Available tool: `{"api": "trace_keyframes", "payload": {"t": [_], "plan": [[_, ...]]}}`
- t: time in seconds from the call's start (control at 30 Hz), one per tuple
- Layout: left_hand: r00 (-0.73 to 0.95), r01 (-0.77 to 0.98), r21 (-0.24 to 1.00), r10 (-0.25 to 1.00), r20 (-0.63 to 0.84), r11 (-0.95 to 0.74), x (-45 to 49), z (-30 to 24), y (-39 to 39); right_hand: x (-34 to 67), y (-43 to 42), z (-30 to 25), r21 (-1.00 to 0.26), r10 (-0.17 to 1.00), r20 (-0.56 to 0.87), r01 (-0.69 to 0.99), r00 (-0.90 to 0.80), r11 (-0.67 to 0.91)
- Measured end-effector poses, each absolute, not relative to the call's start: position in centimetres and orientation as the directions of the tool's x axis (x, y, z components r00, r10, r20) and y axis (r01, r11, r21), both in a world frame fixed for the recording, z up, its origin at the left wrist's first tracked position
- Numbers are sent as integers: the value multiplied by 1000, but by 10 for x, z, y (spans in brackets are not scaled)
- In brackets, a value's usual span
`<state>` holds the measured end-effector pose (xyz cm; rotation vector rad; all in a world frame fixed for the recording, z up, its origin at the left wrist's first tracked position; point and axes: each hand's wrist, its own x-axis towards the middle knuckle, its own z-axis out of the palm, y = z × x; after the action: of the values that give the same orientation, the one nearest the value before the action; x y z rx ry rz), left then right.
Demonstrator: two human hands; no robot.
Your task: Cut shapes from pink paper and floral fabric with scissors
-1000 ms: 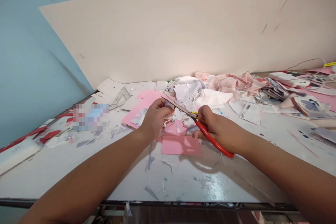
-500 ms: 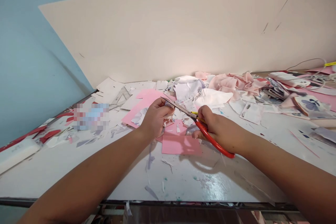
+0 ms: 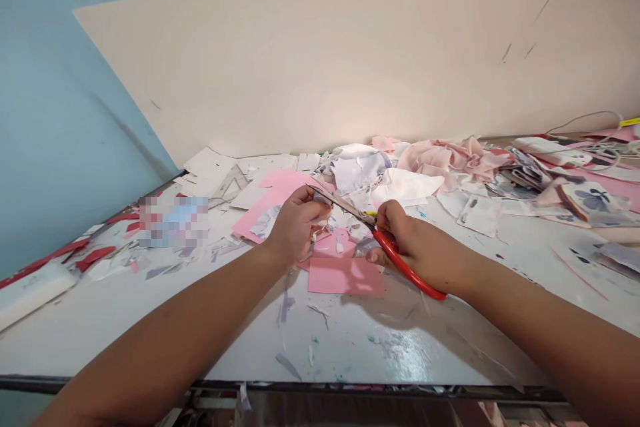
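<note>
The right hand [image 3: 420, 252] wraps its fingers [image 3: 395, 221] tightly around the glossy red loop handles of the scissors [image 3: 406, 268]. The long steel blades, nearly closed, angle up and left to the left hand [image 3: 299, 225]. Its fingers [image 3: 313, 208] curl inward, pinching a small pale paper scrap [image 3: 320, 199] right at the blade tips. Beneath the hands lie flat pink card [image 3: 345, 277] and torn paper bits. The scuffed white tabletop [image 3: 350, 347] stretches toward a dark metal front edge [image 3: 300, 385], with thin slivers scattered across the open stretch before the hands. Beyond them, crumpled white paper [image 3: 406, 187] and soft pink fabric [image 3: 453, 157] heap against a smooth cream board [image 3: 320, 60], and a clear plastic set square [image 3: 229, 187] lies to the left.
</note>
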<state>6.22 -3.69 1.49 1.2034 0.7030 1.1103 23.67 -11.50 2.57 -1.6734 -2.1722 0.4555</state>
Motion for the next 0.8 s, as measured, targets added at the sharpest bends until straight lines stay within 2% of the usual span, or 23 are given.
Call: {"api": "trace_keyframes", "payload": {"t": [0.37,0.8], "plan": [[319,-324,946,940,123,-14,63,15,-35,236,-115,26,-487,975,70,846,-212,219],[292,-367,930,953,84,31,62,11,-29,237,-113,23,-359,975,116,908,-188,218]]}}
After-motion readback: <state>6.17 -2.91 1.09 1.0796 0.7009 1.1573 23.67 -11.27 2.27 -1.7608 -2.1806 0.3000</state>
